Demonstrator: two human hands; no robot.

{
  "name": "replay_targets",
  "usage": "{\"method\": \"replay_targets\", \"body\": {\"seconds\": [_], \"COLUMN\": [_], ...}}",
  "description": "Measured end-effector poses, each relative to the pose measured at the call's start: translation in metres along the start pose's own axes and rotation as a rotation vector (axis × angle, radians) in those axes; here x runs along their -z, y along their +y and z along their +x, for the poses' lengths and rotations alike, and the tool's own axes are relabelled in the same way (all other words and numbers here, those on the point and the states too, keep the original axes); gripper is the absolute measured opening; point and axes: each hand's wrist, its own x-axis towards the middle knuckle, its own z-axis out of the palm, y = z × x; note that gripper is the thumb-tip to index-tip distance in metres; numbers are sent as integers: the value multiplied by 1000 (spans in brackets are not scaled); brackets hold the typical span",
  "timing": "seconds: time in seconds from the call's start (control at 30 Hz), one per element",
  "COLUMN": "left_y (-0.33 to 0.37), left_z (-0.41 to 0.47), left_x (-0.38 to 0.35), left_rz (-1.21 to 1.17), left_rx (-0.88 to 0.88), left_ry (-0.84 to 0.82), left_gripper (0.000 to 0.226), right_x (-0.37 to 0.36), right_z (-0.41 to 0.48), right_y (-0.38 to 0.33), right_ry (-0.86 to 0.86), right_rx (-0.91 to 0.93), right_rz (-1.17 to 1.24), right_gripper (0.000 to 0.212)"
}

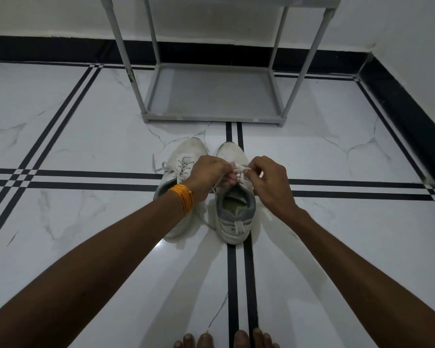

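Two white sneakers stand side by side on the tiled floor, toes pointing away from me. Over the right sneaker (235, 222), my left hand (209, 177) and my right hand (268, 182) each pinch a strand of its white lace (241, 169), held up between the two hands above the tongue. An orange thread band circles my left wrist. The left sneaker (183, 156) lies partly under my left forearm, its laces loose and trailing to the left.
A grey shoe rack (211, 116) stands on the floor just beyond the sneakers, against the wall, its bottom shelf bare. White marble tiles with black stripes spread all around. My bare toes (224, 340) show at the bottom edge.
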Motion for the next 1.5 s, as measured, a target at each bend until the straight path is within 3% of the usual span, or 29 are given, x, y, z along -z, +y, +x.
{"method": "replay_targets", "body": {"seconds": [0.1,0.2,0.27,0.4,0.6,0.77,0.93,1.0,1.03,1.13,1.2,1.27,1.37,1.43,1.5], "left_y": [-18,-31,-33,-29,-21,-20,-20,-19,-19,-19,-19,-19,-20,-21,-23], "left_z": [4,3,3,9,8,4,2,2,3,4,3,3,4,5,4], "left_x": [13,15,15,23,26,21,22,23,23,24,23,22,22,23,23], "left_rz": [85,624,878,903,1191,1384,1407,1417,1419,1407,1426,1452,1517,1553,1573], "left_rx": [-98,-411,-536,-477,-330,-380,-419,-413,-411,-422,-422,-415,-408,-426,-439], "left_ry": [157,263,270,261,290,218,188,183,188,212,203,197,173,147,127], "left_gripper": [21,25,24,17,16,17,20,20,19,15,14,15,17,17,18], "right_x": [7,9,4,-4,-5,-3,3,6,6,4,-1,-4,-1,4,1], "right_z": [-11,-23,-28,-25,-23,-18,-4,-7,-9,-8,-11,-20,-34,-34,-31], "right_y": [16,29,29,22,24,19,6,14,19,24,27,29,43,47,54], "right_ry": [24,8,12,-18,3,-133,-167,-78,19,283,268,194,-28,-51,-30], "right_rx": [-109,-171,-318,-558,-373,-258,11,-5,-106,-739,-1004,-890,-321,-178,-267], "right_rz": [4,-60,26,158,-161,-634,-780,-631,-462,303,567,365,-387,-467,-380], "right_gripper": [20,24,23,25,31,20,9,4,9,26,30,20,16,17,19]}}
